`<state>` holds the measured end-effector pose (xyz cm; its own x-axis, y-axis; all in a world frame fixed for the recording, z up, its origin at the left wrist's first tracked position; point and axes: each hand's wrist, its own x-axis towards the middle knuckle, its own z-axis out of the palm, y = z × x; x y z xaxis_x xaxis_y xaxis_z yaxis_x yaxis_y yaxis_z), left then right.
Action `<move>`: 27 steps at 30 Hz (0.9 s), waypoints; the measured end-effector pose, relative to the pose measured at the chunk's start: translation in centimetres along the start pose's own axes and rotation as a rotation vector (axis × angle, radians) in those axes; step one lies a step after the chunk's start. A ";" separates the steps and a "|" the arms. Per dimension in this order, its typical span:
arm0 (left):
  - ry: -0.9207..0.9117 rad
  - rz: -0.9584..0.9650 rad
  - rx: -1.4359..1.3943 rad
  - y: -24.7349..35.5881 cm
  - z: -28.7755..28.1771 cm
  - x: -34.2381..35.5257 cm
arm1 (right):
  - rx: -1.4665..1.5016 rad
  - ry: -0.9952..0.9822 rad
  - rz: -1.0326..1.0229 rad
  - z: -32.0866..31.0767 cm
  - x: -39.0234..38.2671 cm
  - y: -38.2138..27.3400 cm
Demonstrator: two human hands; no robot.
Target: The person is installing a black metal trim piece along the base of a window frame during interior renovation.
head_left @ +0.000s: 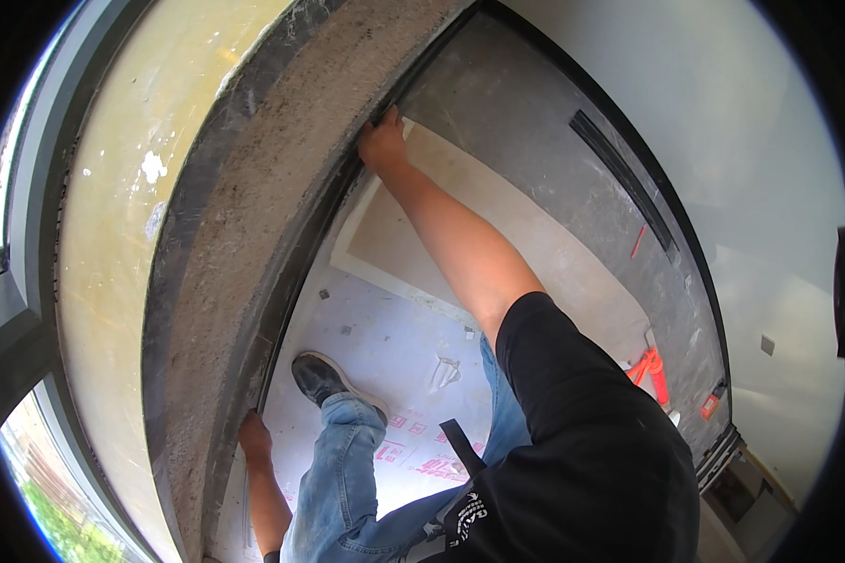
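A long black strip (292, 305) runs along the foot of the rough wall on my left. My right arm reaches far forward, and my right hand (382, 143) is closed at the strip's far part, its fingertips partly hidden against the wall. Nearer to me and low on the left, my left hand (254, 435) is closed at the same strip, with its fingers mostly out of sight. Between the two hands, my dark shoe (321, 378) stands on the floor close to the strip.
Pale sheeting (385, 324) and a beige board (460, 202) cover part of the grey floor. Loose black strips (620, 174) lie by the opposite wall, near a red stick (638, 241). An orange-red caulking gun (654, 373) and an orange tool (712, 403) are at the right. A window frame (33, 188) borders the left.
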<state>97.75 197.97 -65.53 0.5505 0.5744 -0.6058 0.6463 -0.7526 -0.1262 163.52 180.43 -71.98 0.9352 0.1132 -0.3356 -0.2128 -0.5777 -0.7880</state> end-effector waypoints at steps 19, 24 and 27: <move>-0.081 -0.057 0.123 0.1 -1.5 1.9 | 0.115 0.032 -0.117 0.9 0.9 1.9; -0.053 -0.074 0.159 -0.1 -0.9 1.4 | 0.133 0.114 -0.139 1.6 0.8 1.6; 0.001 -0.078 0.098 -0.4 1.4 2.0 | 0.135 0.085 -0.167 1.2 1.5 2.7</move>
<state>97.87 198.92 -67.75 0.5012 0.6331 -0.5899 0.6330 -0.7331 -0.2490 164.03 180.00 -75.21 0.9799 0.1263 -0.1543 -0.0836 -0.4422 -0.8930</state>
